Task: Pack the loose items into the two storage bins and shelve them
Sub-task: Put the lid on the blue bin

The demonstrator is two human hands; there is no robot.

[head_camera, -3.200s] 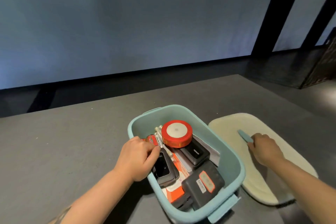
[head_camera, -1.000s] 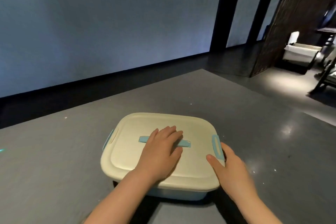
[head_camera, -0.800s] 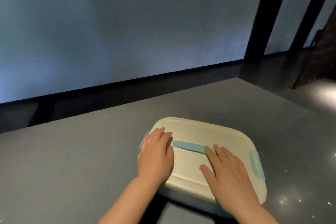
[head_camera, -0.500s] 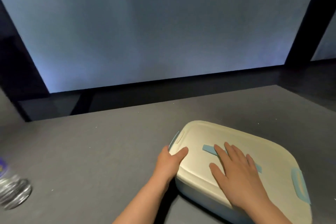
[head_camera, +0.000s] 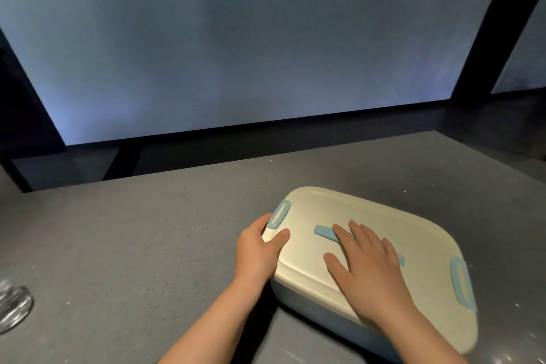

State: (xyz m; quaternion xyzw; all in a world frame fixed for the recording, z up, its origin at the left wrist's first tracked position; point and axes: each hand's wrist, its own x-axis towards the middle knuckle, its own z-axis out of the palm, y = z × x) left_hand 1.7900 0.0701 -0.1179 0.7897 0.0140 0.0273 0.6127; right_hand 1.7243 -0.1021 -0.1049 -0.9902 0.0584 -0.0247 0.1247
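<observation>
A light blue storage bin [head_camera: 322,307] stands on the grey table with its cream lid [head_camera: 413,239] on top, so its contents are hidden. The lid has a blue handle strip [head_camera: 323,232] in the middle and blue clips at the left end [head_camera: 279,214] and right end [head_camera: 462,284]. My left hand [head_camera: 258,248] grips the lid's left near corner, thumb on top and fingers round the edge by the left clip. My right hand [head_camera: 369,269] lies flat on the lid with straight fingers, over the handle strip.
The grey table [head_camera: 133,245] runs wide to the left and beyond the bin to a far edge. A shiny blurred round object [head_camera: 13,309] sits at the left edge of view. A pale wall [head_camera: 266,38] and dark floor lie behind the table.
The lid went onto the open bin of packed items. Both hands then pressed on it; my left hand slid to the left corner and now curls round it. The view swung left.
</observation>
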